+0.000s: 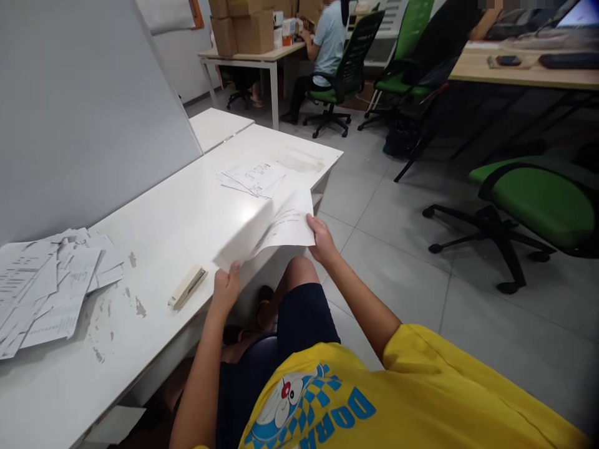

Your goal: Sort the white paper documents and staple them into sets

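Note:
A printed paper sheet (pixel 285 219) is stretched between my two hands over the near edge of the white table (pixel 187 206). My left hand (pixel 226 287) pinches its lower left corner, thumb on top. At the sheet's right edge, my right hand (pixel 321 239) grips it with the thumb showing. The paper bows in the middle, and the print faces up. Left of my left hand lies a cream stapler (pixel 188 287), touched by neither hand. Beyond the sheet, a small fanned stack of printed papers (pixel 255 178) rests on the table.
A large messy pile of papers (pixel 51 287) covers the table's left side, beside a tall grey panel (pixel 93 112). A green office chair (pixel 538 199) stands to the right. Behind, people sit at desks with cardboard boxes (pixel 253 34) and a laptop (pixel 580 15).

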The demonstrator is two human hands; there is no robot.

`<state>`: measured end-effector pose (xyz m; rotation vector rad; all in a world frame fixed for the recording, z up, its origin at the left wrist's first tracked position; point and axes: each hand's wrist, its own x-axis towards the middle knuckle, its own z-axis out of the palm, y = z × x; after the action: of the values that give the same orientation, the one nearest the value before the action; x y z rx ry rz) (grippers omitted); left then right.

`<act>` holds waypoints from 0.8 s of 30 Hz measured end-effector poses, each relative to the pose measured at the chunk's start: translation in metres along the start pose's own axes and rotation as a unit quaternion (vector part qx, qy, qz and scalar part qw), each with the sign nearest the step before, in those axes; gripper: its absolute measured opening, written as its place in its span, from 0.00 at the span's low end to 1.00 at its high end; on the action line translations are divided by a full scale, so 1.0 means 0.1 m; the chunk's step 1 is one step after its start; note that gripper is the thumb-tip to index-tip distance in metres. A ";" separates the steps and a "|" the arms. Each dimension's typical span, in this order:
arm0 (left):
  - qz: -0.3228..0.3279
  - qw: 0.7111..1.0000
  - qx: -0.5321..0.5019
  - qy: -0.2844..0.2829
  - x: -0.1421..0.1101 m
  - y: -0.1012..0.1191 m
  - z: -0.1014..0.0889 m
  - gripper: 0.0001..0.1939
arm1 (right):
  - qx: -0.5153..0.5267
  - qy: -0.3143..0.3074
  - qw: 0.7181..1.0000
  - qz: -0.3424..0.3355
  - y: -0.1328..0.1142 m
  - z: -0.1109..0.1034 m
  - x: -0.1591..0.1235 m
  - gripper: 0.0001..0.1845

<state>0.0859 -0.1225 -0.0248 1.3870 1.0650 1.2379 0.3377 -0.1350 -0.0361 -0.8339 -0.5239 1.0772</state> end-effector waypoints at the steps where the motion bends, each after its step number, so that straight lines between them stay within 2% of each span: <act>1: -0.020 0.993 -0.073 0.087 -0.04 0.03 0.00 0.19 | -0.018 -0.021 0.999 -0.034 -0.13 0.05 0.11 0.19; 2: -0.027 0.979 -0.135 0.147 -0.07 0.08 0.00 0.22 | -0.032 -0.040 0.996 -0.067 -0.24 0.11 0.23 0.18; 3: -0.025 0.965 -0.186 0.183 -0.09 0.13 0.00 0.24 | -0.038 -0.054 0.993 -0.101 -0.34 0.19 0.35 0.18; 5: -0.027 0.938 -0.270 0.214 -0.11 0.25 0.01 0.25 | -0.019 -0.058 0.985 -0.162 -0.46 0.38 0.60 0.17; 8: -0.091 0.881 -0.393 0.248 -0.09 0.36 0.01 0.22 | 0.048 -0.023 0.979 -0.195 -0.36 0.66 1.05 0.19; 9: -0.110 0.866 -0.413 0.258 -0.08 0.37 0.00 0.22 | 0.068 -0.007 0.983 -0.173 -0.27 0.74 1.21 0.19; 11: -0.125 0.848 -0.436 0.274 -0.06 0.33 0.00 0.21 | 0.092 0.043 0.992 -0.080 -0.04 0.86 1.48 0.18; 14: -0.122 0.856 -0.437 0.250 -0.02 0.20 0.03 0.16 | 0.074 0.129 0.987 0.068 0.27 0.96 1.71 0.14; 16: -0.144 0.871 -0.423 0.204 0.03 0.13 0.09 0.17 | 0.046 0.155 0.982 0.100 0.39 0.97 1.71 0.14; 18: -0.177 0.877 -0.410 0.180 0.09 0.08 0.15 0.17 | 0.009 0.161 0.983 0.090 0.44 0.94 1.60 0.16; 21: -0.186 0.881 -0.391 0.193 0.17 0.06 0.21 0.18 | -0.047 0.173 0.983 0.046 0.45 0.84 1.26 0.26; 23: -0.166 0.891 -0.371 0.203 0.19 0.05 0.22 0.18 | -0.057 0.166 0.984 0.028 0.44 0.72 0.97 0.33; 24: -0.152 0.898 -0.358 0.206 0.17 0.05 0.22 0.17 | -0.048 0.154 0.986 0.030 0.43 0.66 0.82 0.34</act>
<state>0.1100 -0.1084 -0.0178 0.3863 0.9092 1.5088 0.2991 -0.0279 -0.0329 -1.0859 -0.2929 0.9607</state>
